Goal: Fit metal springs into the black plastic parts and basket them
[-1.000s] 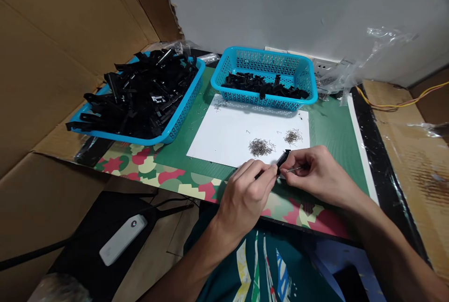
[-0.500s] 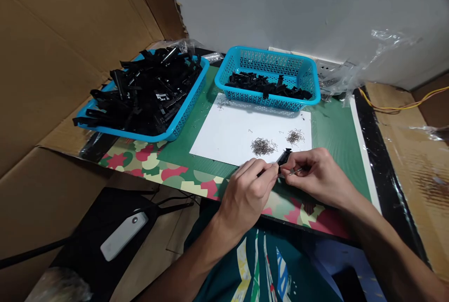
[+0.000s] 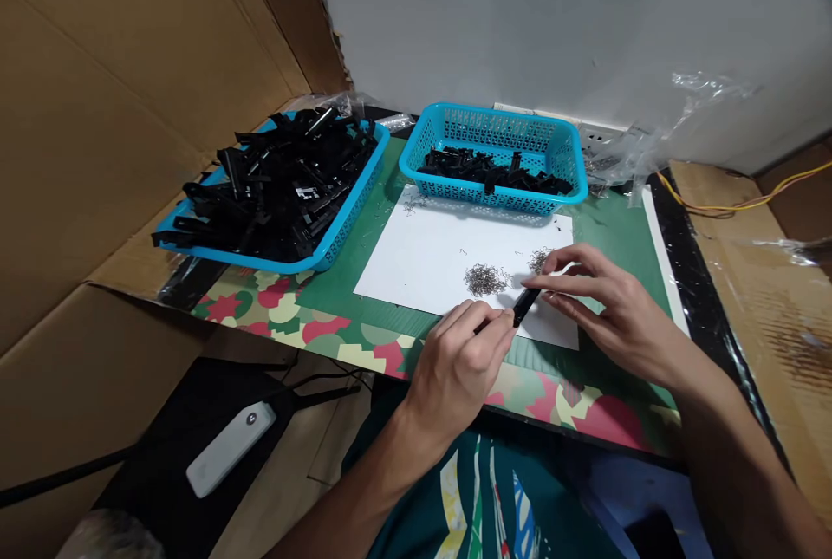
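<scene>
My left hand [image 3: 464, 347] is closed around a slim black plastic part [image 3: 525, 306], which sticks out past the fingertips, tilted up to the right. At the far end of that part, the index finger and thumb of my right hand [image 3: 594, 295] pinch it, the other fingers loosely stretched. Just beyond the hands, on a white sheet [image 3: 422, 251], lies a pile of tiny bent wire pieces [image 3: 486, 279]. A smaller wire pile [image 3: 539, 259] is partly hidden behind my right fingers.
A blue basket [image 3: 354, 217] heaped with long black plastic parts [image 3: 279, 186] stands at the left. Behind the sheet, another blue basket [image 3: 494, 195] holds smaller black pieces [image 3: 500, 171]. Clear plastic wrap [image 3: 627, 156] and yellow wires [image 3: 728, 208] lie at the right.
My right hand has shifted up to the part's far end and its fingers have spread. The thin metal piece seen in it earlier is out of sight. My left hand keeps its grip.
</scene>
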`<action>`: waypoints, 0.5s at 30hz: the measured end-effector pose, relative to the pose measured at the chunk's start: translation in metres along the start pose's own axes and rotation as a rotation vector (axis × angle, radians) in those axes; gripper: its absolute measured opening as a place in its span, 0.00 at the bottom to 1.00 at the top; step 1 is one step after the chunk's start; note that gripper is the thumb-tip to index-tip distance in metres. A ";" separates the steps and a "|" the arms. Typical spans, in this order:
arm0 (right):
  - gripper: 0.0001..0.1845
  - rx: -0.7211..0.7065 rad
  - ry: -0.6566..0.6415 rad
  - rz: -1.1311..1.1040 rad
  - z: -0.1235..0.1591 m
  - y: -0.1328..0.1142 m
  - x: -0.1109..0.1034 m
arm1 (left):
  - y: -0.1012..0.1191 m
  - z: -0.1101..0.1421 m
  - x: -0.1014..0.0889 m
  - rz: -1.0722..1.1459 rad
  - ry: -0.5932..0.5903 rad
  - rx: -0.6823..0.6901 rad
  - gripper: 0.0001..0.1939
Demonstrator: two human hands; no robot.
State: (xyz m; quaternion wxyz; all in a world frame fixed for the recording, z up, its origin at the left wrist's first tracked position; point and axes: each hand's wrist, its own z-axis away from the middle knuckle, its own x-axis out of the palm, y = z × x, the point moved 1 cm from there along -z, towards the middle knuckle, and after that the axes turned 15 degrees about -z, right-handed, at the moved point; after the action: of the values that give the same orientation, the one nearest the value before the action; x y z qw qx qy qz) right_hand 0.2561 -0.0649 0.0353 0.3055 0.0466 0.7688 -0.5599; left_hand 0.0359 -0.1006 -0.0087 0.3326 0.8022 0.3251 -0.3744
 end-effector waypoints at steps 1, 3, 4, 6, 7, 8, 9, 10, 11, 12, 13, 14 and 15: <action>0.13 -0.026 0.043 0.016 0.000 0.002 0.001 | 0.000 0.000 0.000 -0.003 0.001 0.002 0.08; 0.10 -0.048 0.129 -0.007 0.001 0.003 0.003 | 0.000 0.000 0.000 -0.008 0.003 0.010 0.09; 0.08 -0.041 0.175 -0.041 0.001 0.002 0.005 | 0.000 0.000 0.000 -0.011 0.003 0.014 0.09; 0.05 0.009 0.260 -0.124 0.002 0.000 0.011 | 0.000 0.001 0.000 -0.014 0.001 0.016 0.10; 0.05 0.044 0.289 -0.167 0.002 -0.001 0.014 | 0.000 0.001 0.000 -0.013 0.000 0.014 0.09; 0.07 0.078 0.295 -0.209 0.002 -0.002 0.018 | 0.000 0.001 0.000 -0.011 -0.001 0.012 0.09; 0.08 0.102 0.285 -0.245 0.001 -0.002 0.022 | 0.000 0.001 0.000 -0.008 -0.004 0.008 0.08; 0.09 0.119 0.267 -0.270 0.000 -0.003 0.026 | 0.000 0.001 0.000 -0.004 -0.008 0.004 0.08; 0.10 0.123 0.251 -0.281 0.000 -0.003 0.030 | 0.001 0.001 0.000 -0.001 -0.011 0.000 0.08; 0.11 0.122 0.241 -0.277 -0.001 -0.002 0.033 | 0.001 0.001 0.000 0.001 -0.014 -0.002 0.08; 0.12 0.120 0.238 -0.261 -0.002 -0.002 0.034 | 0.001 0.001 -0.001 0.001 -0.017 -0.004 0.08; 0.12 0.113 0.240 -0.238 -0.002 -0.002 0.036 | 0.001 0.001 -0.001 -0.001 -0.021 -0.005 0.08; 0.12 0.105 0.240 -0.213 -0.002 -0.002 0.036 | 0.001 0.001 -0.001 -0.004 -0.023 -0.004 0.08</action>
State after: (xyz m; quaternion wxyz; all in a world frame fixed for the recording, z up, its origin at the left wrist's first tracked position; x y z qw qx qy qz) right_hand 0.2255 -0.0735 0.0181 0.1477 0.0475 0.7699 -0.6190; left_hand 0.0359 -0.1022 -0.0083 0.3371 0.7965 0.3235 -0.3837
